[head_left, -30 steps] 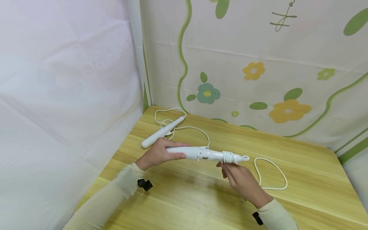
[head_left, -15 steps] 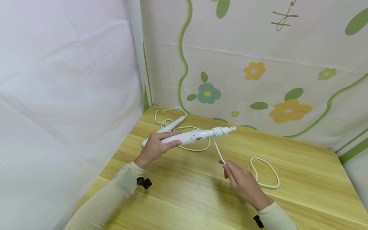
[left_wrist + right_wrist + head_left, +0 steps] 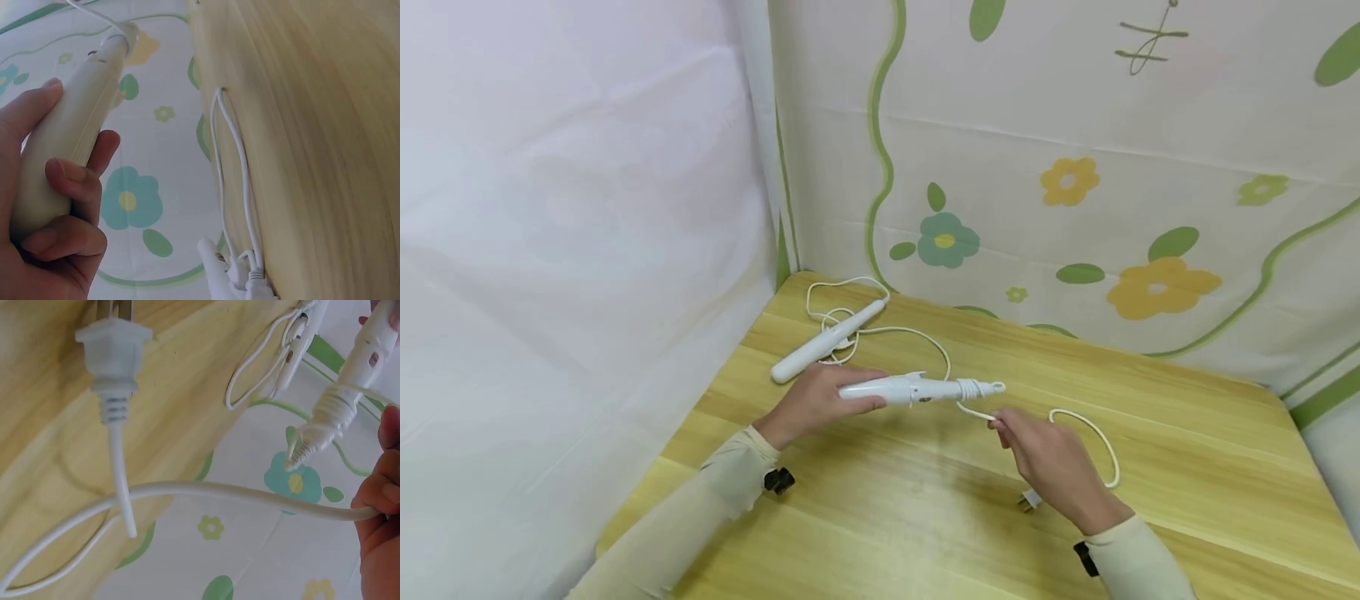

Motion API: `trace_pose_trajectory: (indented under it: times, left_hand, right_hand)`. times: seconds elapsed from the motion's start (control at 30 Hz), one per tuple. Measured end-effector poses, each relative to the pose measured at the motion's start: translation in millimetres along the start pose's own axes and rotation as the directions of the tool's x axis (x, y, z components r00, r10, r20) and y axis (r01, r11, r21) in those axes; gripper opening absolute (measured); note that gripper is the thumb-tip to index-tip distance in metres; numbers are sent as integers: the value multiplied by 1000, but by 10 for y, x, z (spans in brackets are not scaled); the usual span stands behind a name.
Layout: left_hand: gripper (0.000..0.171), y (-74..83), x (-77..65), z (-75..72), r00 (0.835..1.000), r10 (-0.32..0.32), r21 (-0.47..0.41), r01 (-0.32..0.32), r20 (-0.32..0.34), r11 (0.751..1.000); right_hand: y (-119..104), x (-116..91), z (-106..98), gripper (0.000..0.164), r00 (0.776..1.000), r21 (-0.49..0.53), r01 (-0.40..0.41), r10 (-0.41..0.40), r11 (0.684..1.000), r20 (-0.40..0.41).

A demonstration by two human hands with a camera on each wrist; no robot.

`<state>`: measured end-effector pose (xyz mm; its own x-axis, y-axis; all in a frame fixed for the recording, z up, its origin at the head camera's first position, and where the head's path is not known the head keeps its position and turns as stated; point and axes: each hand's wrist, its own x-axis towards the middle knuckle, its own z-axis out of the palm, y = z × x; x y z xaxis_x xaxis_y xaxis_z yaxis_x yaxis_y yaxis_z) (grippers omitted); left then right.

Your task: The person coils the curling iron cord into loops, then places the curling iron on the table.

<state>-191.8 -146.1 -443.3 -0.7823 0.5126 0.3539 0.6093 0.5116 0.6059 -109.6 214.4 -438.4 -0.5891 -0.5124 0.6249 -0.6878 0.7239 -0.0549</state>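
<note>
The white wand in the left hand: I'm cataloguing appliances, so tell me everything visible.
This white, glossy, plastic-looking wand has a thick, smooth barrel, a projecting tab, a brownish oval mark and a narrower section with a ribbed end. A white cord is wound around that section and runs to the right hand. The left hand grips the barrel, hiding its end, and holds it above the wood-grain table, crosswise in the head view.

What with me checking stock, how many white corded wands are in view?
2: one wand gripped in the left hand, cord wound round its narrower end; the other wand lying on the table beyond that hand.
</note>
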Motion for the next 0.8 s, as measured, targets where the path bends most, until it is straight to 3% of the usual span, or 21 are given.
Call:
trace_pose_trajectory:
  times: [0.13, 0.27, 0.37, 0.5, 0.63, 0.8]
  left_hand:
    - [41, 20, 7, -12, 993, 102, 54, -105, 62, 993]
    - [41, 37, -17, -42, 975, 171, 64, -181, 139, 981]
    - [41, 48, -32, -58, 954, 229, 32, -239, 192, 970]
    - [41, 59, -45, -72, 921, 315, -81, -304, 228, 949]
    - [40, 81, -56, -100, 908, 344, -228, -291, 241, 929]
    - [39, 109, -80, -118, 925, 263, -380, -148, 273, 913]
  right_hand:
    - [73, 24, -37, 48, 1000, -34, -2, 2, 999, 2]
    - [128, 39, -40, 47, 1000, -32, -1, 1, 999, 11]
    - [153, 35, -31, 47, 1000, -21, 3, -3, 1000, 13]
    - [170, 13, -14, 49, 1000, -11, 12, -12, 1000, 27]
    - [183, -18, 12, 49, 999, 24, 22, -23, 999, 47]
    - [169, -34, 60, 45, 997, 77, 50, -54, 996, 50]
